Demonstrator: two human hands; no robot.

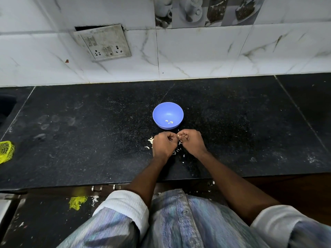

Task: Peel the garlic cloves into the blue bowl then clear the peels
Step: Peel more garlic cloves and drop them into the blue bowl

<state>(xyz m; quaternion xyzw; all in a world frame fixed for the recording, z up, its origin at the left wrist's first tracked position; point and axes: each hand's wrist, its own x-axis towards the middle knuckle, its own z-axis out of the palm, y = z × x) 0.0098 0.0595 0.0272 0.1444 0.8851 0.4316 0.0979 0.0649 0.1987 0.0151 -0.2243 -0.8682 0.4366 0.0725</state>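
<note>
A small pale garlic clove [178, 135] sits pinched between the curled fingertips of the left hand [163, 146] and right hand [192, 142] — just in front of the round, smooth blue bowl [162, 111] — above papery white peels [150, 141] on the speckled black counter [89, 133].

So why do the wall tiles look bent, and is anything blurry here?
Head view: the wide-angle lens bows the tile lines and counter edge; the shirt at the bottom is smeared soft; the blue bowl and both hands, left hand, right hand, are sharp; soft glare sits inside the bowl.
</note>
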